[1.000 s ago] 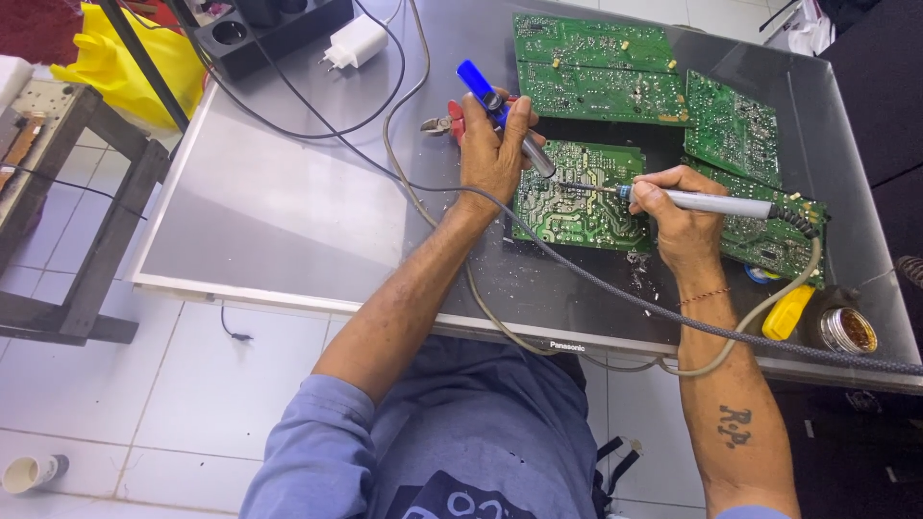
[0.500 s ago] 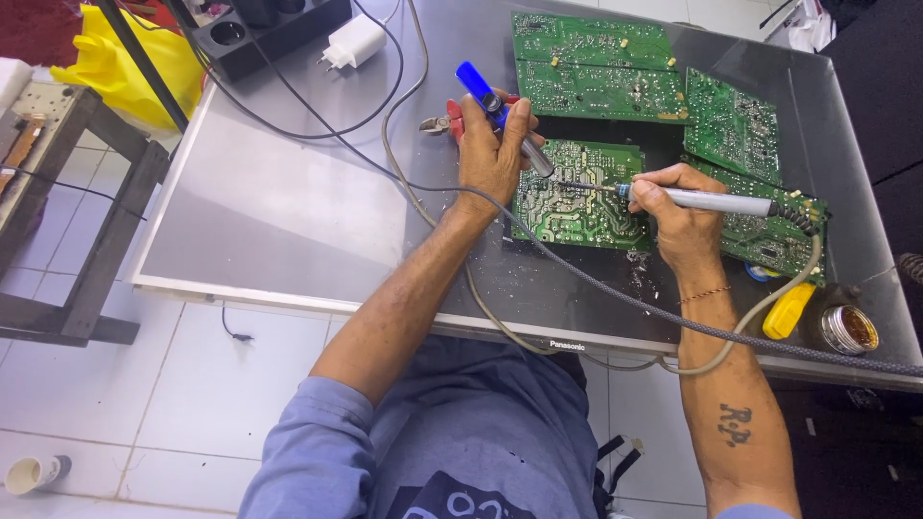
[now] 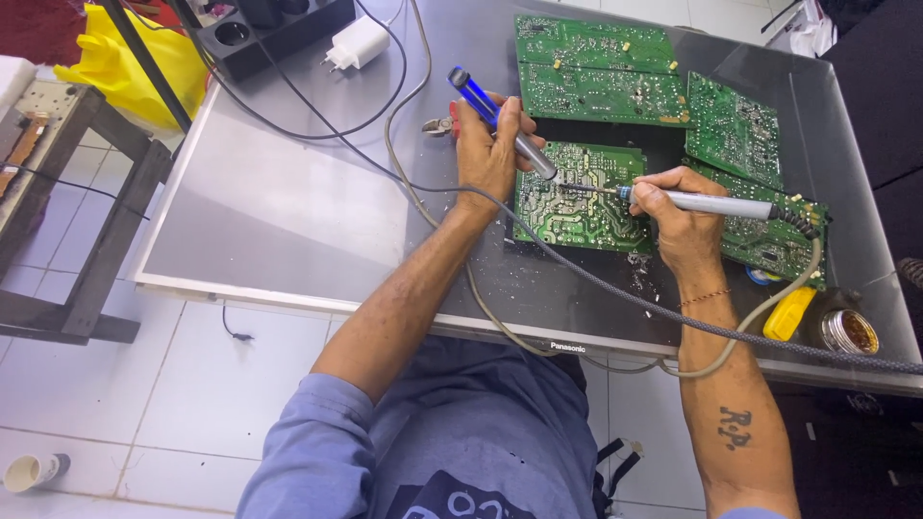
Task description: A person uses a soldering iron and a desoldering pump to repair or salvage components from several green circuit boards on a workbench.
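Near the grey worktop's front edge, your left hand (image 3: pixel 488 154) grips a blue-handled desoldering pump (image 3: pixel 500 120) over the green circuit board (image 3: pixel 580 195); your right hand (image 3: pixel 673 216) clasps a grey soldering iron (image 3: pixel 711 203).

circuit board (image 3: pixel 577 197) on table (image 3: pixel 288 221) | more boards (image 3: pixel 596 67) behind | tin (image 3: pixel 848 332) at right edge

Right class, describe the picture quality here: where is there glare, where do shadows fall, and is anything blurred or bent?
Head view: soft daylight glare washes the grey table top at left; faint shadows lie under the left hand and the right hand; the green circuit board between them is sharp; the table's edges splay outward from the wide lens; the far right is dark.
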